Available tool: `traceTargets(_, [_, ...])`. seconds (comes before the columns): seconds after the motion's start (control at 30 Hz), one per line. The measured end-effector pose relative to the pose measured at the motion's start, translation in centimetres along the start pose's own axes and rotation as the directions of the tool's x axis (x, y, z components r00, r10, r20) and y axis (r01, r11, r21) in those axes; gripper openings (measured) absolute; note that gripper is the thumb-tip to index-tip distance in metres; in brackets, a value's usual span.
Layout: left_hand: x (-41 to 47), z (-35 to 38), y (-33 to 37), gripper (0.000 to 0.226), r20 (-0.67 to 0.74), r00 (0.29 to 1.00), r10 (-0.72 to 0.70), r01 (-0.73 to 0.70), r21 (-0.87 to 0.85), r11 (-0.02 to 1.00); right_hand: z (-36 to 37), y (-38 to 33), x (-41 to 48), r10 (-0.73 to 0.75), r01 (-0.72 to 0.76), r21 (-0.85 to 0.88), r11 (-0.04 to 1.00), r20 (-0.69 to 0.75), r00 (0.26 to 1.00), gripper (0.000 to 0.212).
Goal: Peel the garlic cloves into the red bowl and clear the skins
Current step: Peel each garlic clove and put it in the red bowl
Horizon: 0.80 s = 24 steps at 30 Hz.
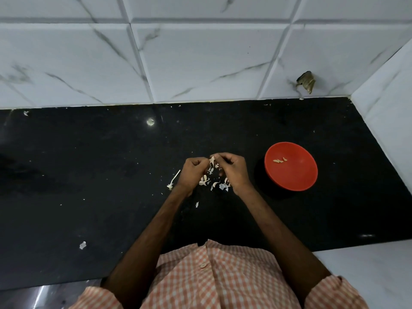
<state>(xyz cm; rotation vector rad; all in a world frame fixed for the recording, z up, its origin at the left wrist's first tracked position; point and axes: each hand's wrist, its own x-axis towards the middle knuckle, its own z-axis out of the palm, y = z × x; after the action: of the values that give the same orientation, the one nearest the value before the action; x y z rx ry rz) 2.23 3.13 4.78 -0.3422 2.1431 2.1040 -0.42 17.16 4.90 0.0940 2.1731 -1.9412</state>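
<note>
Over the middle of the black counter (89, 163), my left hand (192, 173) and my right hand (231, 169) meet with curled fingers. Between their fingertips they pinch a small garlic clove (211, 161) with pale skin sticking up from it. Below the hands lies a loose heap of garlic skins (213, 184). To the right stands the red bowl (296, 177), apart from my right hand, with a few peeled cloves (279, 160) inside it.
A white garlic stem (173, 181) lies left of my left hand. Stray skin bits lie at the front (197, 204) and the front left (82, 245). A tiled wall (200, 63) runs behind the counter, and a side wall (390, 108) closes the right.
</note>
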Motion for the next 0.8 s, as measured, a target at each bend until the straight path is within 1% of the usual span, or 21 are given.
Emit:
traceTargets(0.13, [0.0,0.1,-0.1,0.029,0.018,1.0,0.017,-0.018,0.056,0.998,0.0,-0.2,-0.1,0.036,-0.032,0.066,0.997,-0.063,0.997,0.013])
traceTargets(0.23, [-0.2,0.1,-0.4,0.037,0.061,0.998,0.02,-0.026,0.103,0.994,-0.5,-0.5,0.2,0.099,-0.079,0.146,0.986,-0.141,0.985,0.014])
traceTargets(0.27, [-0.2,0.1,-0.6,0.039,0.064,0.998,0.012,-0.02,0.129,0.991,-0.7,-0.6,0.2,0.098,-0.075,0.149,0.986,-0.153,0.983,0.014])
traceTargets(0.37, [0.1,-0.2,-1.1,0.036,0.054,0.998,-0.028,0.013,0.26,0.966,-0.8,-0.6,-0.2,0.037,-0.033,0.046,0.998,-0.097,0.995,0.013])
traceTargets(0.43, [0.2,-0.2,-1.1,0.042,0.046,0.998,-0.054,0.033,0.375,0.927,-0.4,-0.5,-0.4,0.006,-0.008,-0.043,0.999,-0.065,0.998,0.013])
traceTargets(0.47, [0.1,-0.2,-1.1,0.047,0.039,0.998,-0.048,0.027,0.426,0.904,-0.2,-0.5,-0.5,-0.008,0.002,-0.084,0.996,-0.066,0.998,0.012])
traceTargets(0.53, [0.0,-0.2,-1.3,0.053,0.018,1.0,0.007,-0.015,0.49,0.872,0.1,-0.5,-0.4,-0.032,0.019,-0.147,0.989,-0.085,0.996,0.01])
traceTargets(0.57, [0.0,-0.2,-1.4,0.05,0.01,0.999,0.044,-0.043,0.487,0.873,0.2,-0.5,-0.4,-0.041,0.025,-0.163,0.986,-0.093,0.995,0.008])
traceTargets(0.67, [0.3,-0.3,-1.1,0.028,0.022,0.99,0.136,-0.133,0.416,0.9,0.5,-0.4,-0.5,-0.045,0.028,-0.16,0.987,-0.099,0.994,0.005])
traceTargets(0.8, [0.6,-0.2,-1.1,0.028,0.01,0.986,0.168,-0.161,0.331,0.93,0.4,-0.8,-0.5,0.038,-0.04,-0.033,0.999,-0.078,0.996,0.011])
